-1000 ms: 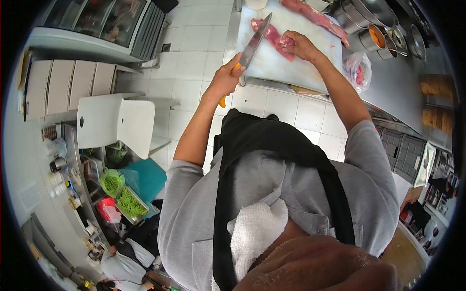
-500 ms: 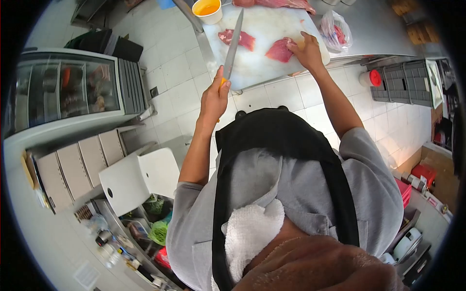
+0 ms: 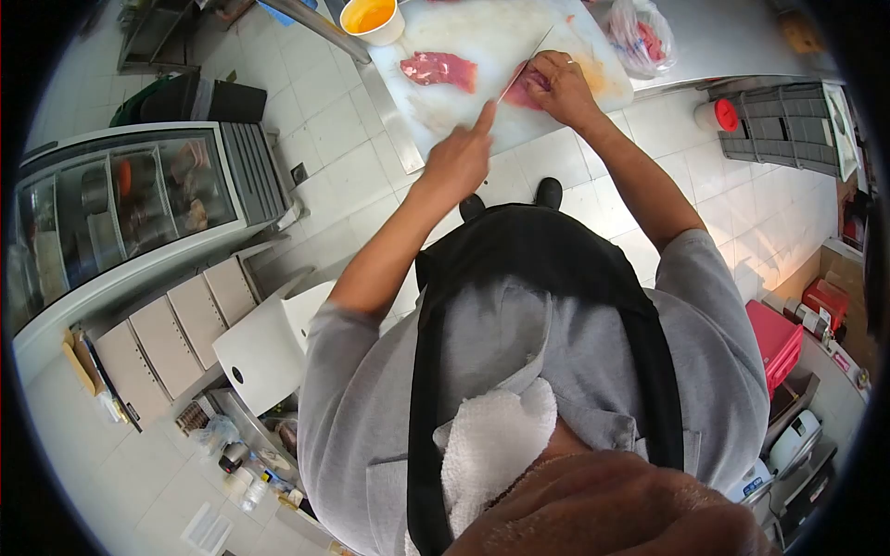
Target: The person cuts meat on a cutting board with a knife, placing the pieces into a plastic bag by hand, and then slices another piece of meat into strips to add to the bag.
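My left hand [image 3: 459,165] is closed around the handle of a knife, with the index finger stretched toward the blade. The thin knife blade [image 3: 532,56] slants up and right, edge-on, against a red piece of meat [image 3: 521,93]. On that piece my right hand [image 3: 561,88] presses with bent fingers, hiding part of it. Another piece of meat [image 3: 443,70] lies to the left on the white cutting board [image 3: 431,120]. The knife handle is hidden in my left hand.
A white tub with orange contents [image 3: 373,20] stands at the board's upper left corner. A clear plastic bag [image 3: 640,39] sits right of the board on the metal counter [image 3: 718,42]. A red-lidded container [image 3: 717,115] and grey crate [image 3: 777,130] are farther right.
My left hand has brought the knife rightward and down to the right-hand meat piece. My right hand has shifted left over that piece. The view has tilted slightly.
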`<state>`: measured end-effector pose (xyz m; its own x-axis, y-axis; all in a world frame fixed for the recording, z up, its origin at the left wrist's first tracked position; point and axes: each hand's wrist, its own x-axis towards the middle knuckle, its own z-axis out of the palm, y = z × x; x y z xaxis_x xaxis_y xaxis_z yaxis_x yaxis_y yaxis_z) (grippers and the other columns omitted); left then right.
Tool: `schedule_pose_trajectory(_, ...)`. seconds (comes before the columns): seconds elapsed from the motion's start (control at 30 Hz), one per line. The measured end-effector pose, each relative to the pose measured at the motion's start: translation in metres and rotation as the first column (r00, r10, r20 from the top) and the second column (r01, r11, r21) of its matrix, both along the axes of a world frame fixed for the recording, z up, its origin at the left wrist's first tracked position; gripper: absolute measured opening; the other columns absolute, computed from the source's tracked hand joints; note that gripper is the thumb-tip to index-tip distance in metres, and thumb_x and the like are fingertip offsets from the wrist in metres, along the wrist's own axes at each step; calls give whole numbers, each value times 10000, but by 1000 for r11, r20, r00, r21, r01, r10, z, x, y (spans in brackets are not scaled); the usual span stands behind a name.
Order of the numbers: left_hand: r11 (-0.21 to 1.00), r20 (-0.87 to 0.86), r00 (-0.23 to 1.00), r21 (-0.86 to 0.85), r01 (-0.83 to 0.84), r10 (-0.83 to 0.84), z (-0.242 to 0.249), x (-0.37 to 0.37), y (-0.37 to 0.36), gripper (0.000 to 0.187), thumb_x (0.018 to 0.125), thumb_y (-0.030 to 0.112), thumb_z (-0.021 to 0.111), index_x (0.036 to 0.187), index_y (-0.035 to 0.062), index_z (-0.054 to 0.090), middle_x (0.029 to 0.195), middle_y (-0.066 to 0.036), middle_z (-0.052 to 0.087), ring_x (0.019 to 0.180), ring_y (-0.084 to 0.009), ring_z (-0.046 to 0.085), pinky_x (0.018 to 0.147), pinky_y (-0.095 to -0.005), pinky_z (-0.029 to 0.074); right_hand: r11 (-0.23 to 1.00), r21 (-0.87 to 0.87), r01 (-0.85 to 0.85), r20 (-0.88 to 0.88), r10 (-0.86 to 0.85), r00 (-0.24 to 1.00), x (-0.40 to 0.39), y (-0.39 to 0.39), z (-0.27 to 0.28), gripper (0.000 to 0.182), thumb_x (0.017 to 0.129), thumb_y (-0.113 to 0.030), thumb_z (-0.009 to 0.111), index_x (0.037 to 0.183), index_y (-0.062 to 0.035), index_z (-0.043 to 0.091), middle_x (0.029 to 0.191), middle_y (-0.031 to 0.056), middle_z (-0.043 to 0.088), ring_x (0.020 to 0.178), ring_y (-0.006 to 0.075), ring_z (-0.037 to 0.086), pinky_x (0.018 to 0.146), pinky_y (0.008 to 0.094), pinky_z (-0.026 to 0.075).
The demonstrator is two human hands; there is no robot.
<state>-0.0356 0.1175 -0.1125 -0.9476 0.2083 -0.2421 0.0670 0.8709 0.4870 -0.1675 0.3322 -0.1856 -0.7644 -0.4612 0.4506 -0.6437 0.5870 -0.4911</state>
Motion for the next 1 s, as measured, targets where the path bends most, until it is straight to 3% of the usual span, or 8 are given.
schedule_pose_trajectory(0.17, 942, -152, 988, 328, 77, -27, -35, -87, 7, 569, 1003, 241, 498, 1529, 122, 317, 961, -305, 635, 876, -480, 624, 835, -531, 501, 995, -99, -21, 1, 21, 1000, 0, 3, -2, 262, 819, -213, 728, 1036, -85, 654, 1035, 87, 629, 1037, 321, 577, 869, 429, 464)
schedule_pose_trajectory(0.3, 998, -27, 999, 49, 36, -35, 19, -30, 0, 565, 1004, 236, 499, 1527, 127, 316, 962, -301, 632, 863, -474, 637, 821, -530, 509, 978, -204, 33, 101, -12, 995, 1, 10, 3, 284, 830, -228, 723, 1067, -85, 662, 1060, 96, 625, 1055, 321, 570, 884, 435, 453)
schedule_pose_trajectory(0.4, 998, 63, 998, -53, 16, -13, 40, 1, 1, 542, 1004, 226, 493, 1513, 125, 337, 952, -294, 629, 867, -474, 639, 810, -529, 513, 999, 32, -1, 177, -4, 984, -3, 9, 7, 297, 842, -233, 723, 1095, -90, 664, 1199, 108, 607, 1150, 338, 536, 946, 426, 445)
schedule_pose_trajectory(0.57, 999, -71, 997, 11, 35, -34, -24, -72, 19, 558, 1002, 225, 495, 1524, 129, 319, 984, -310, 628, 902, -472, 636, 837, -529, 511, 1000, 25, 13, 30, -14, 999, -1, 7, -4, 315, 826, -267, 725, 1080, -89, 666, 1094, 104, 630, 1055, 323, 575, 890, 437, 452)
schedule_pose_trajectory(0.63, 949, -40, 999, 316, 19, -6, -14, -99, 17, 553, 1010, 262, 497, 1526, 149, 333, 986, -283, 653, 934, -446, 633, 827, -517, 495, 999, -34, -3, 82, 6, 997, 3, 10, -4, 324, 824, -270, 729, 1084, -87, 664, 1104, 108, 630, 1060, 331, 574, 892, 441, 454)
schedule_pose_trajectory(0.8, 998, -52, 998, 60, 37, -34, 24, -28, 1, 542, 1012, 262, 477, 1523, 143, 341, 961, -317, 637, 929, -465, 634, 830, -537, 499, 982, -190, 11, 174, 23, 985, 4, 12, 2, 351, 819, -277, 739, 1100, -84, 658, 1125, 122, 626, 1075, 357, 571, 903, 444, 462)
schedule_pose_trajectory(0.87, 998, 88, 994, -19, 62, -60, 38, -11, -2, 537, 1016, 260, 461, 1523, 146, 329, 973, -317, 635, 922, -477, 630, 816, -549, 500, 1000, -1, -4, 75, 4, 997, 2, 10, -1, 345, 819, -278, 738, 1089, -78, 658, 1127, 134, 621, 1085, 366, 568, 922, 440, 461)
schedule_pose_trajectory(1.0, 998, -41, 997, 16, 62, -62, -18, -54, 23, 561, 1012, 253, 469, 1531, 131, 294, 992, -314, 640, 918, -490, 624, 811, -550, 505, 1000, -11, -16, 76, 16, 997, 6, 7, 6, 333, 812, -264, 747, 1073, -76, 656, 1133, 135, 620, 1093, 360, 569, 932, 431, 464)
